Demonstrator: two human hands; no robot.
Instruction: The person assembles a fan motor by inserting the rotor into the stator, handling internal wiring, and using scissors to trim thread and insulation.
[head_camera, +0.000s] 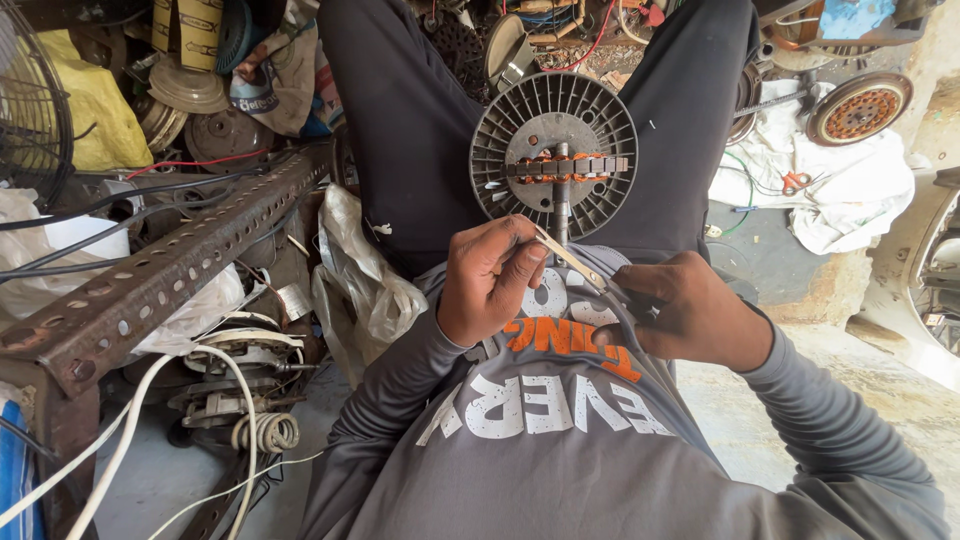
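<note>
Both hands, left (490, 280) and right (690, 310), pinch a pale strip (568, 258) below the grey fan motor housing (553, 150).

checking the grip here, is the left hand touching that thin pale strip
Touching. The head view shows the left hand pinching the near end of the thin pale strip between fingertips, no gap visible; the right hand grips its other end.
</note>
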